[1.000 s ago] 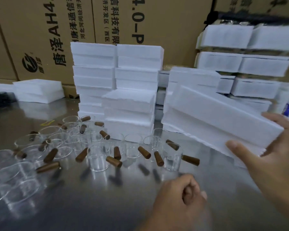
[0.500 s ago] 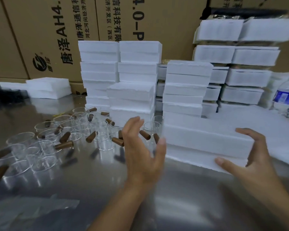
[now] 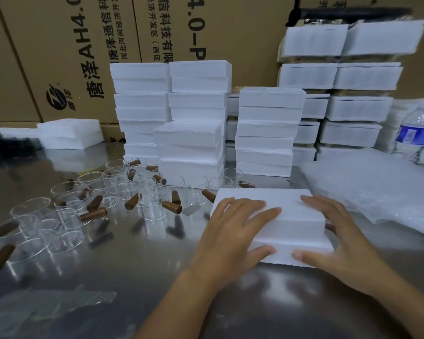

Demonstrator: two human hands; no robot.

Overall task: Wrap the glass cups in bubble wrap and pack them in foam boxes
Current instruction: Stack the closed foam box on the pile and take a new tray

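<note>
On your far left the glass cups (image 3: 66,216) are standing bare and crowded together on the steel worktop (image 3: 132,277), their brown wooden handles (image 3: 93,214) sticking out at all angles. None is wearing any wrap, so by my reading the bulk of the job is still lying ahead of you. They are looking clear, thin-walled and low, and some are touching one another, so I would judge they are going to chip easily if knocked. Behind them, towards the middle, the stacks of foam boxes (image 3: 194,143) are sitting closed against the cardboard cartons (image 3: 59,57); whether any are holding packed cups I cannot tell. Just right of centre, your left hand (image 3: 230,231) is grasping the foam box (image 3: 296,223) lying flat on the worktop before you, with your fingers spreading across its lid and your thumb pressing on the front face. The box is showing as a white, rough-edged slab with a seam running round its middle, lid still seated. Your right hand (image 3: 340,236) is gripping the other end likewise, thumb at the front, fingers reaching over the top and side. Further right the bubble wrap (image 3: 377,192) is lying in a loose pile near the box, with a water bottle (image 3: 416,133) standing beyond.
</note>
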